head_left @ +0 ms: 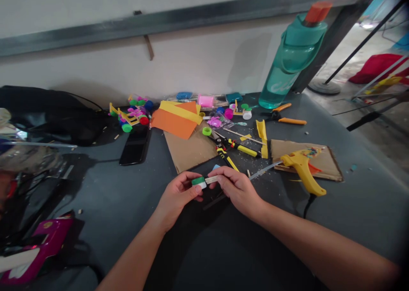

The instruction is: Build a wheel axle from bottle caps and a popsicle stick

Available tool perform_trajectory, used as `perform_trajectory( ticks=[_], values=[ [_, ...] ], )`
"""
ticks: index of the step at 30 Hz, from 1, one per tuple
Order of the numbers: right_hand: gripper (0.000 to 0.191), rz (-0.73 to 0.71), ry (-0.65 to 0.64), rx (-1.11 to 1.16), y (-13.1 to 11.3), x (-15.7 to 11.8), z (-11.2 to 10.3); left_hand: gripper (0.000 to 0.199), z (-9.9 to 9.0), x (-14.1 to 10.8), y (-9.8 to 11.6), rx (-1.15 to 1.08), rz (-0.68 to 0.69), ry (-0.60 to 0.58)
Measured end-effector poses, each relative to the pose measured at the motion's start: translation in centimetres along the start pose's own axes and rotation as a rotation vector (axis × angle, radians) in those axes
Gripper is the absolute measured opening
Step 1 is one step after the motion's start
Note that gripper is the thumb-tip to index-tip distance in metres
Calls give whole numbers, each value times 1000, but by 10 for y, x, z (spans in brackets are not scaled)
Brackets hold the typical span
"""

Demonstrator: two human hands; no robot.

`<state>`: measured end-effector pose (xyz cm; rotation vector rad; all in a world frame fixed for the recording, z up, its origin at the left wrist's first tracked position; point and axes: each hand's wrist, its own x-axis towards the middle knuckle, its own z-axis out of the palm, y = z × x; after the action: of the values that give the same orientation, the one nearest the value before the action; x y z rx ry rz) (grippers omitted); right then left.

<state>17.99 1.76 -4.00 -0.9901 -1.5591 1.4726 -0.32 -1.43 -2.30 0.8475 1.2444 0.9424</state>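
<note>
My left hand (pixel 177 194) pinches a green and white bottle cap (pixel 198 182) between thumb and fingers. My right hand (pixel 236 188) grips a pale wooden stick (pixel 212 179), whose end meets the cap. Just right of that hand lies a yellow hot glue gun (pixel 303 171), with a glue stick (pixel 265 170) running from its rear toward my fingers. It rests partly on a cardboard piece (pixel 297 152). Yellow-and-black handled pliers (pixel 236 148) lie beyond my hands, their handles partly hidden behind my right hand.
Orange and yellow paper (pixel 175 119) sits on cardboard at the back, among several bottle caps and craft bits. A teal water bottle (pixel 287 65), orange-handled scissors (pixel 281 115), a black phone (pixel 136 145) and a black bag (pixel 47 114) surround the dark table (pixel 96 188).
</note>
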Motion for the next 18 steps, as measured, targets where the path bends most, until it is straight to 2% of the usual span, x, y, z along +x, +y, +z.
perform_trajectory(
  ticks=[13, 18],
  values=[
    [22, 21, 34, 3, 1, 5, 3, 33, 4, 2, 1, 23, 11, 67],
    [24, 67, 46, 43, -2, 9, 4, 35, 6, 6, 0, 61, 69, 107]
  ],
)
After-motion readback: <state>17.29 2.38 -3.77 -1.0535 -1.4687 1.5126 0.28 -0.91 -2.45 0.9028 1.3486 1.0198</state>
